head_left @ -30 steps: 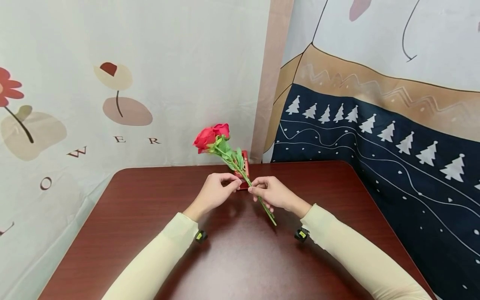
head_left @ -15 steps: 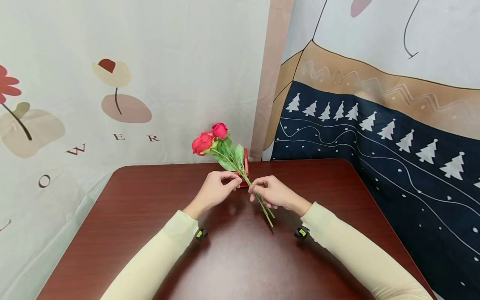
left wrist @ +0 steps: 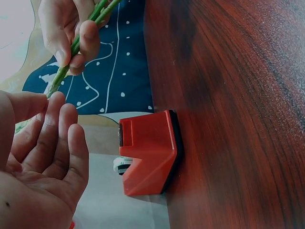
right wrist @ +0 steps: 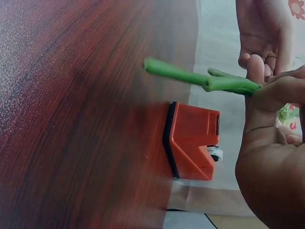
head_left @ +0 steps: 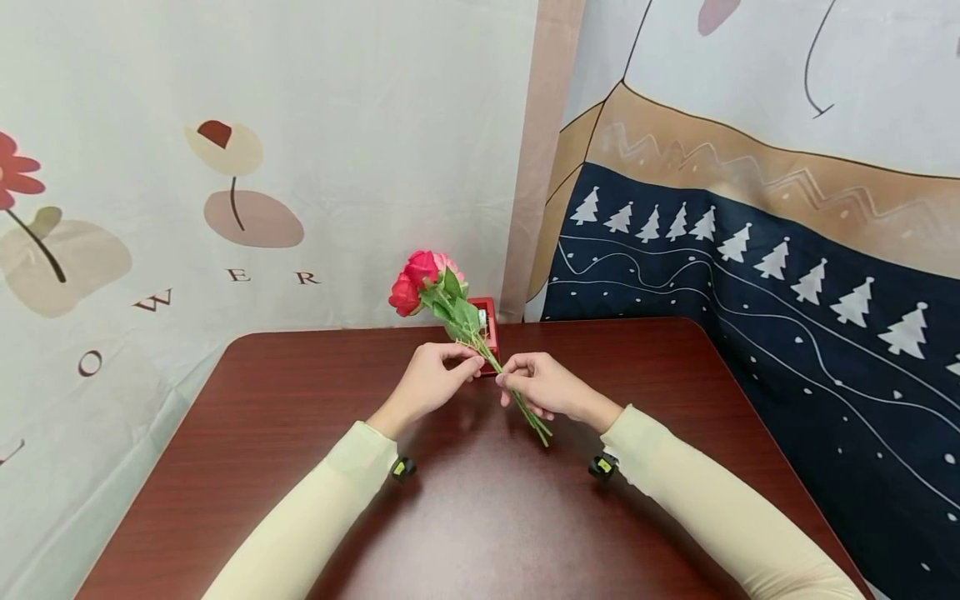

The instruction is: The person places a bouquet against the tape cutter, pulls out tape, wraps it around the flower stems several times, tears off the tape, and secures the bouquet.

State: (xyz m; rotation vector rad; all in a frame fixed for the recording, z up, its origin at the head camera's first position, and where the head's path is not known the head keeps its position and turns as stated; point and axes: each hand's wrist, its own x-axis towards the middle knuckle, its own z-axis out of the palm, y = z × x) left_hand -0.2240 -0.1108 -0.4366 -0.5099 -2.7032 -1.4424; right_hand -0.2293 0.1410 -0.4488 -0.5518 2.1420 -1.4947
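Note:
A small bunch of roses (head_left: 420, 271), red with a pink one behind, slants across the table with its heads toward the far left. My right hand (head_left: 551, 387) pinches the green stems (right wrist: 176, 73) between thumb and fingers; the cut ends stick out below it. Higher up, the thumb and index tips of my left hand (head_left: 431, 379) meet at the stems, its other fingers loosely bent. Whether those tips also hold something thin cannot be seen. Behind the stems stands a red tape dispenser (left wrist: 150, 150) with a roll in it, partly hidden in the head view.
The dark red wooden table (head_left: 480, 508) has its far edge just beyond the dispenser. A pale printed curtain (head_left: 375, 167) hangs behind it, and a navy cloth with white trees (head_left: 675, 267) hangs at the right.
The roses have turned about their stems: the heads have shifted round and a pink bloom now shows. Both hands stay in nearly the same place.

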